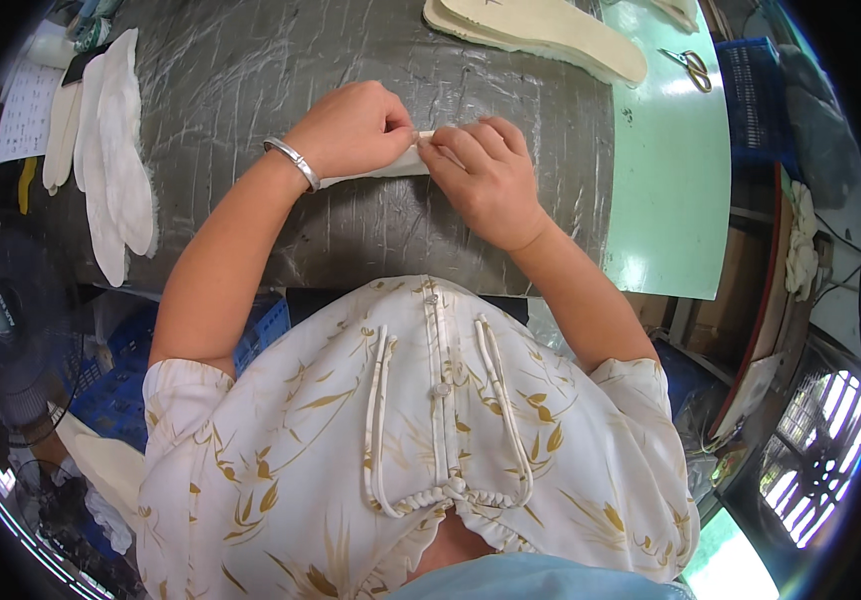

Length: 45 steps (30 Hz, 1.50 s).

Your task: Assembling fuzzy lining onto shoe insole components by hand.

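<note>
Over the dark worktable (240,90), my left hand (355,130) and my right hand (485,175) are close together with fingers bent in. Between them is a pale insole (405,166), seen nearly edge-on, with white below and a cream strip on top. My left hand pinches one part of it, thumb against the curled fingers. The right thumb and fingertips grip it just beside, at its upper edge. Both hands cover much of the insole, so its full outline is hidden.
White fluffy insoles (115,150) lie at the left table edge, near a printed sheet (25,115). Larger cream insoles (550,35) are stacked at the far right. Scissors (690,68) rest on a green board (665,180). A fan (10,310) stands at left, a blue crate (755,100) at right.
</note>
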Available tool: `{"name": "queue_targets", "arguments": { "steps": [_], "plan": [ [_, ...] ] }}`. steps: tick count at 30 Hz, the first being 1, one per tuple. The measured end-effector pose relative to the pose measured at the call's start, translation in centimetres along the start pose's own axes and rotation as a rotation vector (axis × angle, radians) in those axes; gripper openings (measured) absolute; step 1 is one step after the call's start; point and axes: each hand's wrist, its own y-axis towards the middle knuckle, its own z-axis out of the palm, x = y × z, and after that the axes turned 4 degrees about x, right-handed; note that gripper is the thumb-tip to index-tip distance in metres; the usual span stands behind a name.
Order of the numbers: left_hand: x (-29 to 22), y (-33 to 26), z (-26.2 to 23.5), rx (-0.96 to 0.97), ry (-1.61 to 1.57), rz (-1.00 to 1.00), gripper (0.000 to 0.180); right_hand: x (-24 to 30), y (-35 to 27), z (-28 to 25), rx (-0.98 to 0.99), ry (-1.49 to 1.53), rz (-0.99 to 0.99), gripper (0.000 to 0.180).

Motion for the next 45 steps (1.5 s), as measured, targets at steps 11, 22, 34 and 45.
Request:
{"name": "queue_targets", "arguments": {
  "steps": [11, 22, 34, 45],
  "plan": [
    [-0.9, -0.2, 1.1, -0.071, 0.172, -0.07, 0.012, 0.1, 0.3, 0.6, 0.041, 0.054, -0.072, 0.016],
    [0.3, -0.3, -0.5, -0.171, 0.313, 0.017, 0.017, -1.0, 1.6, -1.8, -0.052, 0.434, 0.353, 0.03],
    [0.0, -0.8, -0.1, -0.153, 0.219, 0.047, 0.014, -0.7, 3.3, 0.5, 0.145, 0.179, 0.153, 0.009],
    [0.4, -0.1, 1.3, -0.232, 0.389, 0.063, 0.01, 0.1, 3.0, 2.0, 0.111, 0.095, -0.038, 0.007]
  ]
}}
